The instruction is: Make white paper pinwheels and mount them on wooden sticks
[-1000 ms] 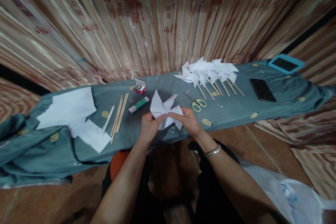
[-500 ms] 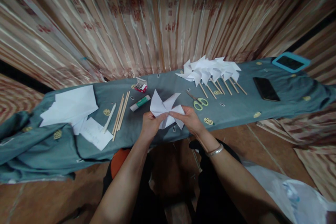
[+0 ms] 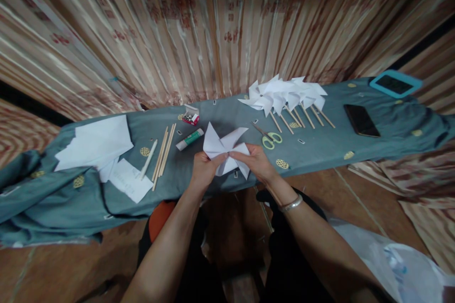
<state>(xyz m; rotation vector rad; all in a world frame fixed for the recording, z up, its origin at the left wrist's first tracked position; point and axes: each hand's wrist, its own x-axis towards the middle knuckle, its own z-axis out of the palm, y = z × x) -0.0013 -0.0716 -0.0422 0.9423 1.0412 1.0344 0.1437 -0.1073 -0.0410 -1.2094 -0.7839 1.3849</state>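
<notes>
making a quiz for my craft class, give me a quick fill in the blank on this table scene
1. The left hand and right hand pinch a white folded paper pinwheel; a silver metal bangle circles the ____ wrist.
2. The metal scissors have ____ handles.
3. The white glue stick with a green label lies to the pinwheel's ____.

Missing words: right; green; left.

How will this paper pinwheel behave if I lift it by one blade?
The pinwheel is thin folded paper, so it is probably very light and floppy; a blade would likely bend. The left hand and right hand both pinch its centre, so the folds may spring open if released.
</notes>
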